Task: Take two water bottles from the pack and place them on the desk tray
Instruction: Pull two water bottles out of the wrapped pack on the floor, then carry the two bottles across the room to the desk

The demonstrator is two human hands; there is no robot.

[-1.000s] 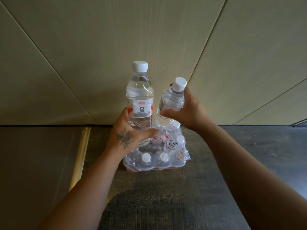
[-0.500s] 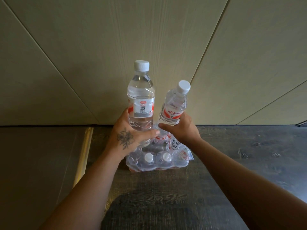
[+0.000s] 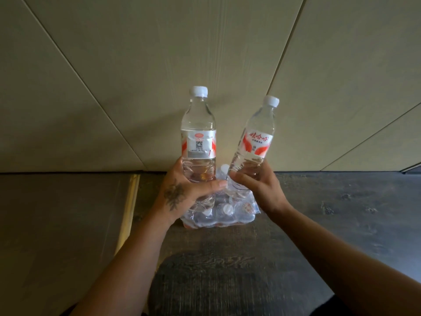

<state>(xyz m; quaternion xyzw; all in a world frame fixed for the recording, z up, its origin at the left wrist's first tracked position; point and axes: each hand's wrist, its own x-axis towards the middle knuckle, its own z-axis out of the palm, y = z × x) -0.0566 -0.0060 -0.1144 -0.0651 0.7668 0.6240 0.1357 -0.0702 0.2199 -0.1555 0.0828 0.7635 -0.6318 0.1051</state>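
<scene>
Two clear water bottles with white caps and red-and-white labels are held up above the pack. My left hand (image 3: 182, 192), tattooed on its back, grips the lower half of the upright bottle (image 3: 198, 131). My right hand (image 3: 257, 183) grips the base of the second bottle (image 3: 258, 137), which tilts to the right. Below and between the hands, the shrink-wrapped pack (image 3: 227, 213) of several capped bottles lies on the dark floor against the wall, partly hidden by both hands. No desk tray is in view.
Beige panelled wall (image 3: 114, 76) rises right behind the pack. The dark wood-grain floor (image 3: 341, 213) spreads to the right and toward me. A pale metal strip (image 3: 127, 213) runs along the floor left of my left arm, with a smoother brown surface beyond it.
My right hand slid from the second bottle's neck to its base and lifted it out of the pack, tilted right. The left hand kept its bottle upright and nearly still.
</scene>
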